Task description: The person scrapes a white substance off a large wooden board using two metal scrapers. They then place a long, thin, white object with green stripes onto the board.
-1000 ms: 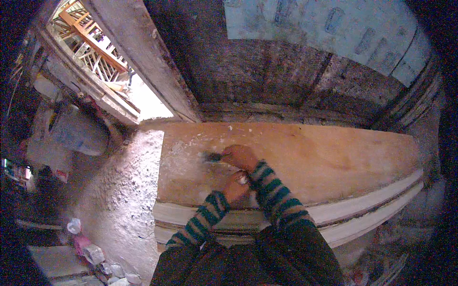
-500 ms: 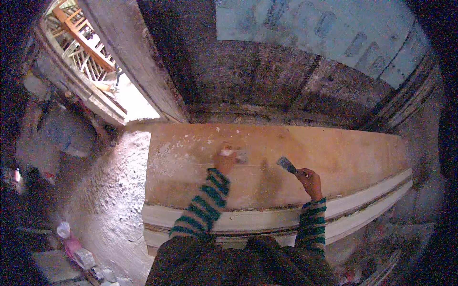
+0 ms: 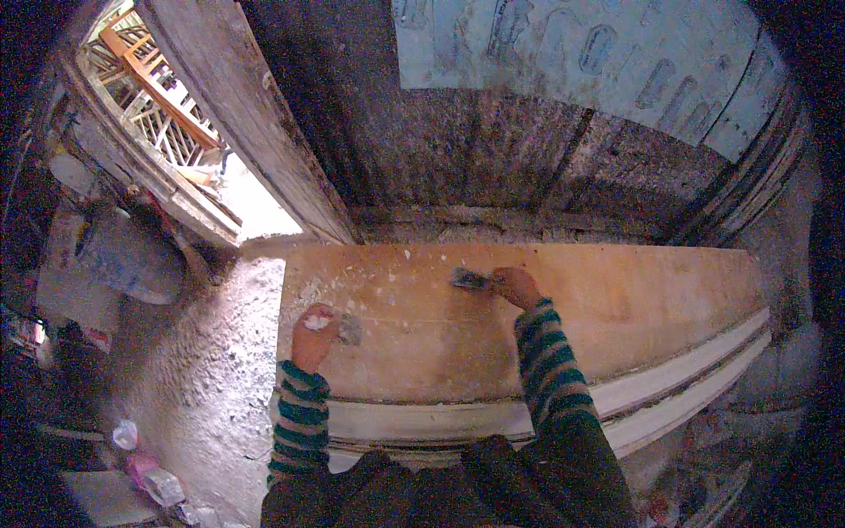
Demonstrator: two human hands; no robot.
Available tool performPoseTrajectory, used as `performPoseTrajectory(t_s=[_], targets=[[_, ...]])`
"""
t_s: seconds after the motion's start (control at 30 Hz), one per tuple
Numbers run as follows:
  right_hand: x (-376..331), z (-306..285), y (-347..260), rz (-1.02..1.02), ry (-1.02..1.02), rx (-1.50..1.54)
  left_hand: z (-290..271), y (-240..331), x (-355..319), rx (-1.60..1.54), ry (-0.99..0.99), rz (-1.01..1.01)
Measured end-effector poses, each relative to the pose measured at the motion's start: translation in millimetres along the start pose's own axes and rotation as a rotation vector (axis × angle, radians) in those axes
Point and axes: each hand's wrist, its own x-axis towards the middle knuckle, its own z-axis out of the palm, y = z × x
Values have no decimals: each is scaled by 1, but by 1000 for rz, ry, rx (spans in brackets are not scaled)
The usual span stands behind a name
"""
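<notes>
The scraper (image 3: 469, 280) lay flat on the wooden board (image 3: 634, 299), near its far edge, gripped by the right hand (image 3: 517, 286). The left hand (image 3: 313, 330) rested near the board's left end, fingers closed around a small grey pad (image 3: 350, 329). A grey bucket (image 3: 123, 257) stood left of the board.

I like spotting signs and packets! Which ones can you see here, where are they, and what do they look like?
Printed sheet: hung on the dark wall above the wooden board, wide, pale blue-grey with rows of darker oval marks.
Small packets: on the ground at lower left, pink and whitish, too blurred to tell more.
</notes>
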Motion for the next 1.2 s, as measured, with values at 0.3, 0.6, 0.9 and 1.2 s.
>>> performPoseTrajectory(t_s=[0.3, 0.6, 0.9, 1.2], targets=[[60, -7, -38, -128, -43, -172, 95, -4, -19, 43, -212, 418], [43, 21, 21, 57, 39, 200, 79, -58, -50, -11, 242, 406], [84, 27, -60, -166, -157, -63, 86, -86, -47, -1, 272, 582], [52, -11, 22, -52, 84, -99, 101, -106, -42, -95, 149, 455]])
